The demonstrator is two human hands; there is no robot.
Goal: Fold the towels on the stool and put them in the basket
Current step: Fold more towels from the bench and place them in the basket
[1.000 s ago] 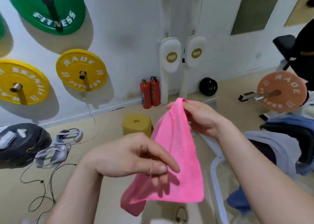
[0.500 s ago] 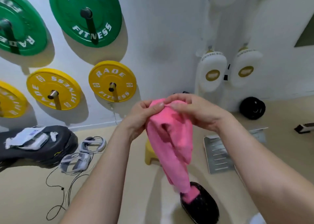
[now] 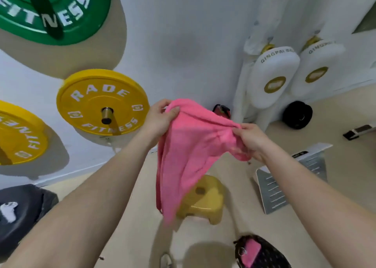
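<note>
A pink towel (image 3: pixel 189 151) hangs in the air in front of me, held up at chest height. My left hand (image 3: pixel 160 119) pinches its upper left corner. My right hand (image 3: pixel 251 140) grips the upper right edge, lower than the left. The cloth droops between them and trails down over a small yellow stool (image 3: pixel 203 200) on the floor. The stool's visible top is bare. At the bottom right sits a dark dotted basket (image 3: pixel 270 255) with a pink cloth (image 3: pixel 251 252) inside it.
Yellow weight plates (image 3: pixel 101 103) and a green weight plate (image 3: pixel 55 13) hang on the white wall. White pads (image 3: pixel 273 78) stand at the right by a black plate (image 3: pixel 297 115). A metal step plate (image 3: pixel 274 188) lies on the floor right of the stool. A black bag (image 3: pixel 20 212) lies left.
My hands met at the top of the towel, then drew apart, spreading its upper edge. The view has swung and now shows the stool under the towel and the basket below.
</note>
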